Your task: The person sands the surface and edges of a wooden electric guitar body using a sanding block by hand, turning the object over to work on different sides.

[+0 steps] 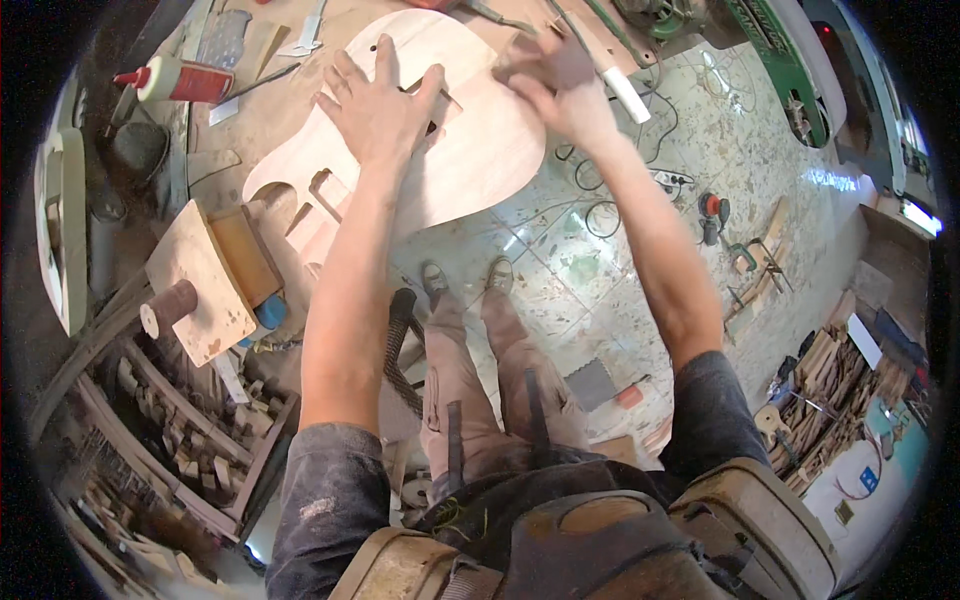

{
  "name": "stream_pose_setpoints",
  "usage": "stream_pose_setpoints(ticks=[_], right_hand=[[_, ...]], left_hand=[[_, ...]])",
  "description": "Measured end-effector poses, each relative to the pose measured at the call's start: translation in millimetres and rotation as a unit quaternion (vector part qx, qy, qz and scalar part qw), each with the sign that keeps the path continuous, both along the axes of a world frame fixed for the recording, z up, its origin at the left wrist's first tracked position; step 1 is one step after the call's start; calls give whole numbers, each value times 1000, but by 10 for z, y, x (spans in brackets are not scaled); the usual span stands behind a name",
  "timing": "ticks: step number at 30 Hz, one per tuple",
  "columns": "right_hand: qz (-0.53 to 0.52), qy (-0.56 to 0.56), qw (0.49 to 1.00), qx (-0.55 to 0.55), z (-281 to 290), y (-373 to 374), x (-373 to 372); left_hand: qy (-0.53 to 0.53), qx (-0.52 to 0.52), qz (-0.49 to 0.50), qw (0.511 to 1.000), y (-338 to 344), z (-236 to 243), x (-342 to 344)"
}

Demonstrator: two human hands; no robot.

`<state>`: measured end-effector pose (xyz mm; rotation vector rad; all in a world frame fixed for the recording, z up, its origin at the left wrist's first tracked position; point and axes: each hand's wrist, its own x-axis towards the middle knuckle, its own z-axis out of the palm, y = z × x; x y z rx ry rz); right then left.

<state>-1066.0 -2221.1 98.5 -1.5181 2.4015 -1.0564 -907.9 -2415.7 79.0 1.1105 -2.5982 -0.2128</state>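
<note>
A pale wooden electric guitar body (485, 165) with routed cavities lies on the cluttered bench, its horned end toward me. My left hand (378, 120) rests flat on its upper face, fingers spread beside the middle cavity. At the body's far right edge is my right hand (565, 90), blurred by motion. Its fingers are curled in against the edge, around something dark that I cannot make out. A white cylinder (626, 95) lies just right of that hand.
A glue bottle with a red cap (185, 80) and a caliper (308, 30) are at the far left. A wooden box with a round knob (205, 280) stands nearer. Cables (600, 215) trail over the floor at right, near a green machine (775, 50) and a clamp (742, 258).
</note>
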Motion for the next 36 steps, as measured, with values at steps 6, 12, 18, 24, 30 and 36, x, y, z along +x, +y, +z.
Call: stream_pose_setpoints(ticks=[6,12,18,24,30,36], right_hand=[[39,-505,852,-133,-9,280,838],[-10,-47,996,-75,102,19,319],[59,-356,932,-21,-165,366,737],[-2,-203,971,-123,-37,311,888],[32,-107,988,107,374,134,404],[-5,-561,811,-170,-118,573,1036]], left_hand=[[13,-15,9,1000,-104,57,181],[14,-15,2,1000,-31,10,27],[13,-12,5,1000,-78,78,111],[7,-25,10,1000,-89,15,147],[-24,-13,8,1000,-111,79,140],[-10,-19,10,1000,-100,45,136]])
